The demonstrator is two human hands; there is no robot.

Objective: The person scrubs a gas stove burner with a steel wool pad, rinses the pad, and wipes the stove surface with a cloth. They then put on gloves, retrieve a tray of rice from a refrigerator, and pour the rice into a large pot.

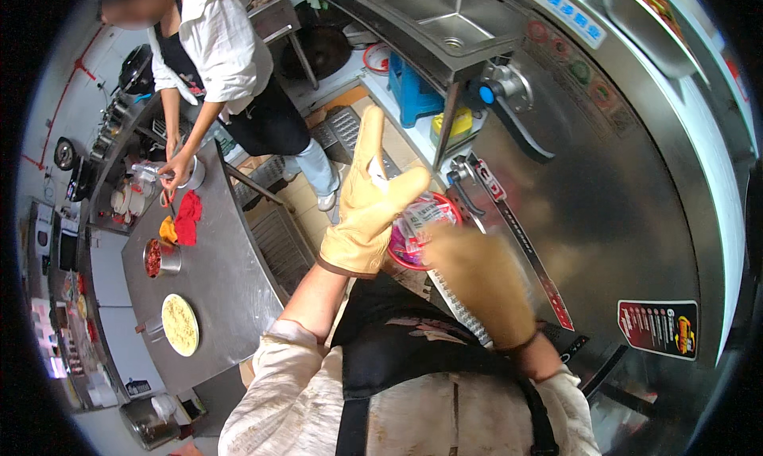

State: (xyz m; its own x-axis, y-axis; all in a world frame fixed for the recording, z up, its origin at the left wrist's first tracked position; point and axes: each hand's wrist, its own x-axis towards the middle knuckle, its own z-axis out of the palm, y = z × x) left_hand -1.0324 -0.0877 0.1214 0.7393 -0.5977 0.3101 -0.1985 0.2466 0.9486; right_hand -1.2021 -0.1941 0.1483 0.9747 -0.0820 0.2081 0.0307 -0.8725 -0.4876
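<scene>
My left hand (365, 214) wears a tan leather glove and is raised in front of me, thumb spread from the fingers. A small white patch shows on the glove near the fingers; I cannot tell what it is. Blur covers my right hand (486, 286), in a similar glove, low beside a stainless-steel appliance door (608, 217). Its fingers cannot be made out. An upper lever latch (518, 122) with a blue button sits on the door, and a smaller lever latch (467, 194) is below. Partly behind both gloves stands a red plastic basket (458, 209) of printed packets.
Left is a steel table (229, 277) with a plate of pale shredded food (180, 325), a metal pot of red food (161, 258) and a red cloth (189, 217). A co-worker (226, 57) handles something at its far end. Beyond are a steel sink (471, 21) and blue stool (411, 92).
</scene>
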